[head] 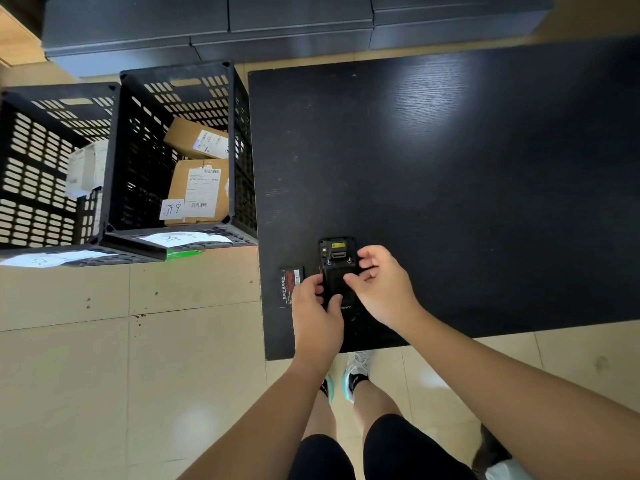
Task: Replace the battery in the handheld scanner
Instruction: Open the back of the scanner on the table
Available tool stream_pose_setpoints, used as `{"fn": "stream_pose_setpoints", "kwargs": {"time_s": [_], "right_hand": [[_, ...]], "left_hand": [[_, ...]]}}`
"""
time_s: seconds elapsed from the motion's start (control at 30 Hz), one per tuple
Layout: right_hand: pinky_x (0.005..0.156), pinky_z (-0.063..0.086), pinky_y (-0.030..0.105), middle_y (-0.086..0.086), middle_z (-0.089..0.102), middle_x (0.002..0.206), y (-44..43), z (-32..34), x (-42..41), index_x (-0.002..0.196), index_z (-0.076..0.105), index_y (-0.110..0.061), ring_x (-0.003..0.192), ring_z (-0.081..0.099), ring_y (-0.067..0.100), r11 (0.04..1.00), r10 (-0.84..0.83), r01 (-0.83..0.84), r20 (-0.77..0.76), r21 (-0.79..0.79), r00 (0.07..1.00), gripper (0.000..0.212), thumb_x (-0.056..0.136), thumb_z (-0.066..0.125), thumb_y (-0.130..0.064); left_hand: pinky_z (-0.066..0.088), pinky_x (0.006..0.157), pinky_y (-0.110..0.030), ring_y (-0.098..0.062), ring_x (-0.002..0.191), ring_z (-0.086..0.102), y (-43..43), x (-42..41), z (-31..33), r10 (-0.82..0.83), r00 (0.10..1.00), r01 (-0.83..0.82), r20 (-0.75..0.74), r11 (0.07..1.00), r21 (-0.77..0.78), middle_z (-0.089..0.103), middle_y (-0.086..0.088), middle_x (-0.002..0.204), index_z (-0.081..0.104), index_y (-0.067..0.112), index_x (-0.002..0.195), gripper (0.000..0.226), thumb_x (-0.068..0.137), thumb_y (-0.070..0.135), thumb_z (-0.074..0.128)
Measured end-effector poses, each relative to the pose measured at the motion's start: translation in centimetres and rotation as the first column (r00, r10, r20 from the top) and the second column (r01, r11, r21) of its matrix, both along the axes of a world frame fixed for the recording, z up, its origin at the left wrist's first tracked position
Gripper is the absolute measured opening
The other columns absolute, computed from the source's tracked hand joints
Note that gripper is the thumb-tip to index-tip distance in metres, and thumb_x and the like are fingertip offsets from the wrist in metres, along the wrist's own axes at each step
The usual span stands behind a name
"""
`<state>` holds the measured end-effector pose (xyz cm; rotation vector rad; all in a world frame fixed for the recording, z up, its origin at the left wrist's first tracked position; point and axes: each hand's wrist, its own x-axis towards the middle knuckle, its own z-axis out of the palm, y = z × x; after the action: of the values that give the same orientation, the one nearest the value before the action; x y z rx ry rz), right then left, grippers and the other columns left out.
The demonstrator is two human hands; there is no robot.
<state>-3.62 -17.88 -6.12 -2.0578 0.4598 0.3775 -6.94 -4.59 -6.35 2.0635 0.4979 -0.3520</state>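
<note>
Bare forearms reach forward from the bottom of my view, over black shorts and pale shoes (356, 370) on the tiled floor (138, 375), both converging on the near-left corner of the black counter (450, 202). My left hand (317, 313) comes in from below, wrist straight, its grip closed on the lower left side of the handheld scanner (336, 271), with the thumb laid across the scanner's back and the fingers wrapped around its left edge. My right hand (381, 289) angles in from the right, fingers curled and loosely apart, the thumb tip touching the dark panel at the middle of the scanner's back; I cannot tell whether this grip pinches anything. The scanner lies face down on the counter, its long axis pointing away from me, its far end showing a yellow label and a scan window beyond both hands. Just left of the scanner, partly under the left hand's fingers, a flat black battery (291, 284) with a red label lies on the counter. Farther left, two black slotted crates (145, 161) stand on the floor, holding cardboard parcels (199, 188).
</note>
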Motion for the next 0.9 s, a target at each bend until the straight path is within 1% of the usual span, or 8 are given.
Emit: {"fn": "stream_pose_setpoints", "kwargs": {"time_s": [0.1, 0.23, 0.43, 0.5, 0.6, 0.73, 0.83, 0.9], "right_hand": [[0.069, 0.049, 0.016, -0.012, 0.065, 0.088, 0.0, -0.2, -1.4, 0.105, 0.064, -0.024, 0.078, 0.062, 0.000, 0.988, -0.149, 0.152, -0.101, 0.022, 0.984, 0.026, 0.081, 0.075, -0.026], [0.063, 0.042, 0.011, -0.013, 0.066, 0.086, 0.4, 0.0, -2.2, 0.102, 0.066, -0.025, 0.079, 0.061, -0.002, 0.986, -0.158, 0.163, -0.113, 0.035, 0.981, 0.019, 0.084, 0.073, -0.024], [0.067, 0.046, 0.013, -0.012, 0.069, 0.083, 0.5, 1.4, -0.9, 0.097, 0.067, -0.028, 0.077, 0.063, -0.003, 0.968, -0.233, 0.236, -0.038, 0.081, 0.972, 0.016, 0.083, 0.074, -0.024], [0.068, 0.048, 0.014, -0.014, 0.070, 0.082, -0.7, 2.0, -0.3, 0.093, 0.067, -0.032, 0.077, 0.064, -0.003, 0.961, -0.268, 0.268, -0.013, 0.073, 0.963, 0.016, 0.081, 0.076, -0.026], [0.071, 0.051, 0.018, -0.015, 0.070, 0.083, -3.9, 2.6, 0.2, 0.097, 0.070, -0.033, 0.079, 0.065, -0.003, 0.948, -0.316, 0.316, 0.000, 0.033, 0.949, 0.020, 0.079, 0.077, -0.029], [0.072, 0.052, 0.020, -0.016, 0.070, 0.085, -7.8, 2.3, -0.9, 0.103, 0.070, -0.032, 0.081, 0.065, -0.002, 0.941, -0.338, 0.336, -0.058, -0.051, 0.939, 0.027, 0.078, 0.079, -0.030], [0.071, 0.050, 0.019, -0.015, 0.069, 0.085, -8.8, 1.3, -2.1, 0.106, 0.070, -0.028, 0.080, 0.064, -0.001, 0.947, -0.319, 0.312, -0.110, -0.081, 0.941, 0.031, 0.076, 0.081, -0.029], [0.069, 0.048, 0.017, -0.014, 0.069, 0.086, -9.1, 0.5, -2.6, 0.107, 0.070, -0.026, 0.080, 0.064, -0.001, 0.954, -0.297, 0.287, -0.138, -0.086, 0.945, 0.033, 0.076, 0.081, -0.027]], "left_hand": [[0.042, 0.067, -0.009, -0.001, 0.090, 0.054, 0.1, -0.1, -0.1, 0.006, 1.000, -0.006, -0.025, 1.000, 0.007, 0.053, 0.009, 0.108, 0.054, 0.024, 0.123, 0.040, 0.087, 0.017, 0.070], [0.040, 0.066, -0.008, -0.001, 0.089, 0.054, -0.1, 0.0, 0.2, 0.017, 0.999, -0.017, -0.027, 1.000, 0.020, 0.054, 0.010, 0.107, 0.056, 0.024, 0.123, 0.039, 0.087, 0.017, 0.069], [0.047, 0.076, -0.012, -0.003, 0.091, 0.058, -1.3, 0.7, 2.1, 0.105, 0.992, -0.106, 0.062, 0.994, 0.014, 0.059, 0.008, 0.108, 0.058, 0.026, 0.122, 0.036, 0.088, 0.019, 0.067], [0.046, 0.079, -0.012, -0.002, 0.093, 0.059, -2.4, 1.4, 2.9, 0.093, 0.991, -0.092, 0.098, 0.996, -0.013, 0.060, 0.007, 0.110, 0.059, 0.024, 0.125, 0.037, 0.090, 0.018, 0.065], [0.043, 0.079, -0.008, 0.002, 0.093, 0.056, -5.1, 2.0, 3.9, 0.022, 0.993, -0.018, 0.112, 0.999, -0.043, 0.055, 0.007, 0.113, 0.055, 0.021, 0.132, 0.042, 0.091, 0.019, 0.064], [0.042, 0.081, -0.011, -0.001, 0.092, 0.055, -8.3, 1.8, 3.6, -0.102, 0.994, 0.104, 0.044, 0.993, -0.048, 0.053, 0.006, 0.117, 0.051, 0.018, 0.135, 0.044, 0.093, 0.018, 0.061], [0.047, 0.093, -0.024, -0.011, 0.106, 0.057, -9.5, 1.2, 2.7, -0.134, 0.990, 0.131, -0.045, 0.989, -0.062, 0.055, -0.001, 0.125, 0.049, 0.012, 0.139, 0.046, 0.094, 0.015, 0.057], [0.046, 0.099, -0.027, -0.015, 0.113, 0.056, -9.9, 0.8, 2.0, -0.139, 0.985, 0.134, -0.100, 0.989, -0.057, 0.054, -0.006, 0.130, 0.045, 0.009, 0.142, 0.049, 0.094, 0.015, 0.057]]}}
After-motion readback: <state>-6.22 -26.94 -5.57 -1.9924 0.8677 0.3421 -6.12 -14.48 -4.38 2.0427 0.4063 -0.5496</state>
